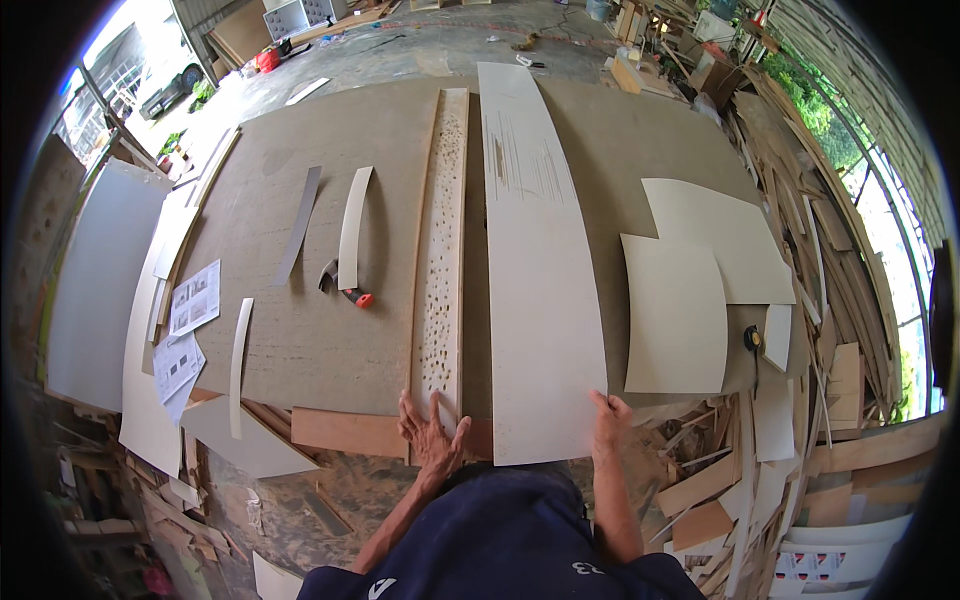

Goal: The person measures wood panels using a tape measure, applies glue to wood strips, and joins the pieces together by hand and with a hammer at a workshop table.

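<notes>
A long narrow wood-edged panel (440, 250), dotted along its face with brownish spots, lies lengthwise on the large grey-brown table board (380, 120). My left hand (434, 436) rests on its near end, fingers spread. Just to the right is a long white sheet (545, 300), wider than the panel, with scratch-like lines at its far part. Its near end reaches past the board's front edge. At that sheet's near right edge, my right hand (609, 425) is closed, thumb on top; the fingers underneath are partly hidden.
Left on the board are a hammer (361, 298), a white strip (355, 225), a grey strip (300, 225) and printed papers (195, 297). Right are cream sheets (675, 320) and a tape measure (752, 338). Wood offcuts (700, 490) lie heaped beside and below the table.
</notes>
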Available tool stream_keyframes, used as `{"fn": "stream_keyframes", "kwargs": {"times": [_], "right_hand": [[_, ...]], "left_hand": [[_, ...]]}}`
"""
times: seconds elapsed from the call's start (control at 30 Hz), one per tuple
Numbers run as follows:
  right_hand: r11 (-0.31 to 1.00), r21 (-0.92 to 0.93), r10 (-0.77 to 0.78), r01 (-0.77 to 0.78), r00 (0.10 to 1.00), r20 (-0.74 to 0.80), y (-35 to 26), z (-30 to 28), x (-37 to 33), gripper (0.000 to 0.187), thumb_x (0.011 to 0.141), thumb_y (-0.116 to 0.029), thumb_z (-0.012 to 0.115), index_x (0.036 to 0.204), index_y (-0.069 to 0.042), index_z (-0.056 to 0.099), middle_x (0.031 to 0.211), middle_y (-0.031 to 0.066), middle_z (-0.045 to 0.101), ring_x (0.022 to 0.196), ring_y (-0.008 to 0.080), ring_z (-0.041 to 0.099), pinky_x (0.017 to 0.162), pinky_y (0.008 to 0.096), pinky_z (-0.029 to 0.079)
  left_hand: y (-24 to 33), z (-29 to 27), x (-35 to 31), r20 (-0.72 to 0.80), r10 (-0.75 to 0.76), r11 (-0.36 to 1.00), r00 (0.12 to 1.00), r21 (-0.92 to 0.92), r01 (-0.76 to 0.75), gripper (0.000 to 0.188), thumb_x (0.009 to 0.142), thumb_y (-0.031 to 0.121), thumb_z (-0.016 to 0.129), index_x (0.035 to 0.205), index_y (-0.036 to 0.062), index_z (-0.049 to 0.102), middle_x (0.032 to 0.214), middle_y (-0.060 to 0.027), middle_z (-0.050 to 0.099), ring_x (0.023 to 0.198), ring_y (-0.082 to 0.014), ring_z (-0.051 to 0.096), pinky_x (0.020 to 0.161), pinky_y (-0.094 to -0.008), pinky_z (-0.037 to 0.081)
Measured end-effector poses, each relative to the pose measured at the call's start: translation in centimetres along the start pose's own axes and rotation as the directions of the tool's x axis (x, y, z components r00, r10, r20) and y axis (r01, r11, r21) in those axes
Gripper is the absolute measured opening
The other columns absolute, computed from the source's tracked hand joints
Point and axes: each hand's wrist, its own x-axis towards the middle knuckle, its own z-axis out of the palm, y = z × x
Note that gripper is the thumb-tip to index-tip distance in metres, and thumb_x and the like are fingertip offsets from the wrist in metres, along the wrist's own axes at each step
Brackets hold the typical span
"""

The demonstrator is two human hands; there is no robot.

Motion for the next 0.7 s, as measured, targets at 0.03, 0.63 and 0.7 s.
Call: {"fn": "stream_keyframes", "kwargs": {"times": [0.03,0.63,0.7], "right_hand": [[1.0,-0.004,0.002,-0.002,1.0,-0.021,0.5,-0.3,0.3,0.036,0.082,-0.016,0.078,0.065,0.001,0.051,0.063,-0.006,0.045,0.061,0.0056,0.037,0.053,0.0281,0.029],[0.342,-0.759,-0.865,0.554,0.501,-0.024,-4.8,-1.0,1.3,0.01,0.085,-0.009,0.071,0.079,-0.004,0.064,0.079,0.0108,0.061,0.077,0.0255,0.06,0.071,0.0373,0.047],[0.683,-0.427,-0.626,0.593,0.776,0.078,-2.8,-1.1,-0.7,0.011,0.084,-0.008,0.071,0.077,-0.003,0.063,0.073,0.01,0.061,0.072,0.026,0.061,0.068,0.0374,0.048]], "left_hand": [[0.2,-0.2,0.0,0.006,-0.003,1.0,1.0,0.006,0.003,0.083,0.084,0.057,0.068,0.15,0.0119,0.043,0.161,-0.0292,0.009,0.15,-0.0467,0.006,0.116,-0.0617,0.012],[0.6,-0.3,0.0,0.04,-0.057,0.994,0.998,0.096,0.053,0.092,0.081,0.05,0.073,0.154,0.0107,0.034,0.161,-0.0306,0.003,0.149,-0.0483,0.003,0.115,-0.0633,0.011],[1.3,-0.2,0.2,0.026,-0.06,0.994,0.998,0.088,0.057,0.093,0.08,0.05,0.074,0.154,0.011,0.034,0.161,-0.03,0.004,0.149,-0.0476,0.004,0.115,-0.0635,0.012]]}}
